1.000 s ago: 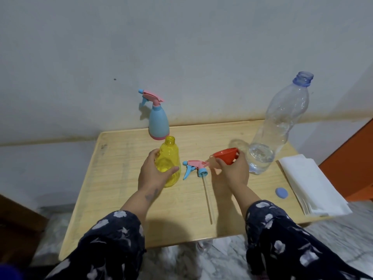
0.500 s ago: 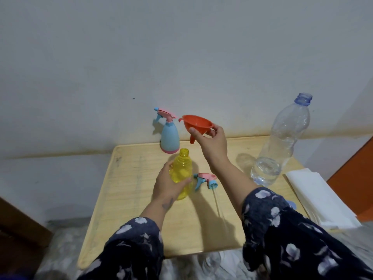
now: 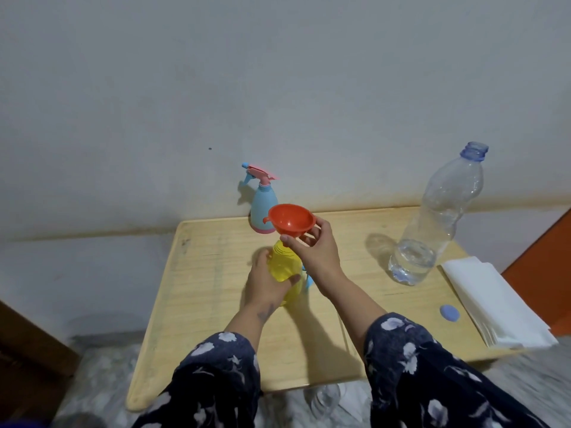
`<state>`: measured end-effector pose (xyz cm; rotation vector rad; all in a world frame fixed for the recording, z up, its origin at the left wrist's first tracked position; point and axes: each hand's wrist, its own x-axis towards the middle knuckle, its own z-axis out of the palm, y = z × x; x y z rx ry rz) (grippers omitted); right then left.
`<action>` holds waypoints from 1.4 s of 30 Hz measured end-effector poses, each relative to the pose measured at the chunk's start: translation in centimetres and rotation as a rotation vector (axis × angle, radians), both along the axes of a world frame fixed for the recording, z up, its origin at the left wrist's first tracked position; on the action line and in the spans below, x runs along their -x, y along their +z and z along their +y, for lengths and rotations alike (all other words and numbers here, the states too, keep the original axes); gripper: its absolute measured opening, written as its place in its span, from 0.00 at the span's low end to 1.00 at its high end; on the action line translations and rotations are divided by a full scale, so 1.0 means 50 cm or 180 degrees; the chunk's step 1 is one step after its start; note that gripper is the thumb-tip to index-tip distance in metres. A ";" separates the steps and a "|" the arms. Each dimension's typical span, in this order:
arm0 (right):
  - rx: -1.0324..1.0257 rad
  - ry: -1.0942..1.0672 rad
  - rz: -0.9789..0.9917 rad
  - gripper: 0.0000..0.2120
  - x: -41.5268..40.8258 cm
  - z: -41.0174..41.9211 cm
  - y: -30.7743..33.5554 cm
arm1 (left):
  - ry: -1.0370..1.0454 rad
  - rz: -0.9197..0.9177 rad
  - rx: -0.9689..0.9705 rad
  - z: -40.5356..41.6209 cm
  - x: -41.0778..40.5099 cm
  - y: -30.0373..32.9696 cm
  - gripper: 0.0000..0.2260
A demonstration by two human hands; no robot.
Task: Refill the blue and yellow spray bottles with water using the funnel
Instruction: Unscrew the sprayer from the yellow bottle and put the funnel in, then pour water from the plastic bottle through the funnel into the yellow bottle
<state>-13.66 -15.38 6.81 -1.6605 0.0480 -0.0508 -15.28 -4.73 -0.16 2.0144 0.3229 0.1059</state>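
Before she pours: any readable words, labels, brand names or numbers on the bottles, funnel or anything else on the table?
None readable. The water bottle, blue spray bottle, yellow spray bottle, funnel, cap and napkins show no label or print.

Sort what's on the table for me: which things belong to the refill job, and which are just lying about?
In the job: yellow spray bottle, gripped by the left hand; red funnel, held by the right hand; blue spray bottle; open water bottle; loose spray head, mostly hidden.

Lying about: white napkins; blue cap.
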 end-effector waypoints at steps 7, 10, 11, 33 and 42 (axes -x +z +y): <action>0.0620 -0.0067 0.0294 0.33 0.021 -0.068 -0.065 | -0.0040 -0.0170 0.0028 -0.006 0.004 -0.042 0.35; 0.0876 -0.0410 0.0294 0.31 0.030 -0.137 -0.078 | -0.0102 -0.0182 -0.0050 -0.003 0.006 -0.047 0.36; 0.1006 -0.0570 0.0267 0.30 0.032 -0.165 -0.080 | -0.0115 -0.0167 -0.0065 -0.004 0.005 -0.048 0.36; 0.1325 -0.1705 -0.0810 0.51 -0.088 -0.415 -0.107 | 0.0118 -0.0058 -0.0204 -0.029 0.013 -0.044 0.35; 0.2079 -0.0828 -0.0848 0.48 -0.072 -0.429 -0.080 | 0.0142 -0.0040 -0.0336 -0.046 0.021 -0.028 0.34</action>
